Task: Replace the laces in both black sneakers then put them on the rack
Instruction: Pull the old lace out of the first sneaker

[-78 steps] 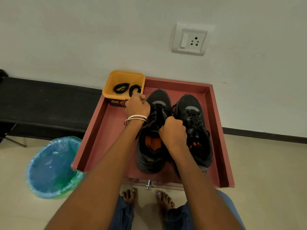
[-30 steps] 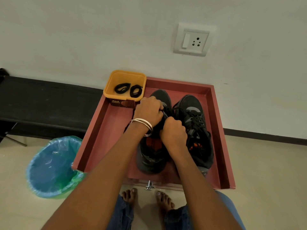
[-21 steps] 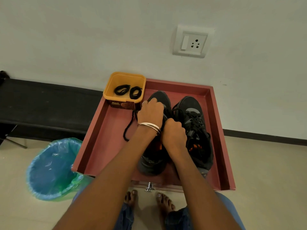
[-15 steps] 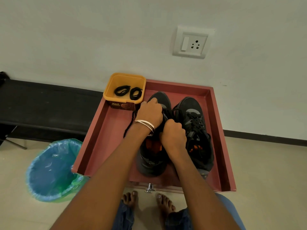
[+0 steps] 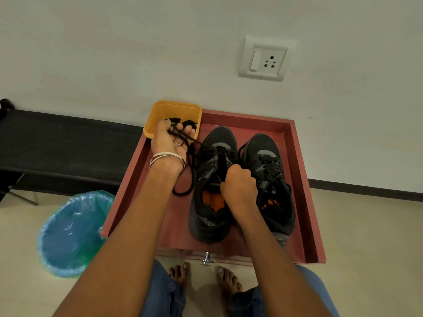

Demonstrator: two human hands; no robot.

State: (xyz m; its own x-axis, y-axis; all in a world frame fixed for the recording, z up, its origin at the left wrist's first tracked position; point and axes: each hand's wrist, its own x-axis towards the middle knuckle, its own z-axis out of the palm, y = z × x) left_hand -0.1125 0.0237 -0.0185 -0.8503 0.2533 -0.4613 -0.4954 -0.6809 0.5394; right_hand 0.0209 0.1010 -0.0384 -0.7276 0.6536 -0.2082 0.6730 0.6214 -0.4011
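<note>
Two black sneakers stand side by side in a red tray (image 5: 297, 170). The left sneaker (image 5: 209, 216) has its orange insole showing and its black lace (image 5: 191, 170) mostly pulled loose. My left hand (image 5: 170, 139) grips that lace and holds it up and to the left, over the yellow box; the lace runs taut from my fingers to the shoe's front eyelets, and a loose loop lies on the tray. My right hand (image 5: 239, 185) grips the tongue area of the left sneaker. The right sneaker (image 5: 270, 177) is fully laced.
A yellow box (image 5: 174, 110) with coiled black laces sits at the tray's back left corner. A bin with a blue liner (image 5: 71, 234) stands on the floor to the left. A black bench (image 5: 57, 147) runs along the wall. My bare feet are below the tray.
My left hand has moved up and left from the shoe's tongue toward the yellow box, drawing the lace further out of the left sneaker. My right hand stays on the shoe.
</note>
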